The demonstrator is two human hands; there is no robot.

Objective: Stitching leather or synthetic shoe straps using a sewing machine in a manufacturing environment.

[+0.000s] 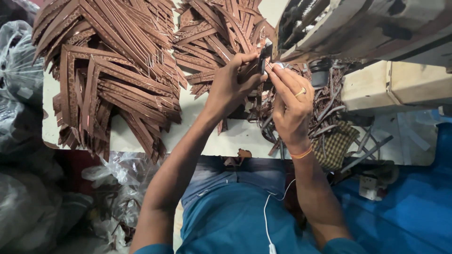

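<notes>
Pinching a small dark strap piece (264,52) just below the sewing machine (367,28), the left hand (235,77) is closed on it; the right hand (292,99) touches its end with curled fingertips. Feeding appears underway, which calls for steady alignment. Brown strips (113,75) lie left of the machine.

Machine (376,28) cut off by top edge. Strip pile (108,61) cropped at top. Small dark piece (264,54) between fingertips: kind unclear. Left hand (235,80) hides table (235,136) behind it.
</notes>
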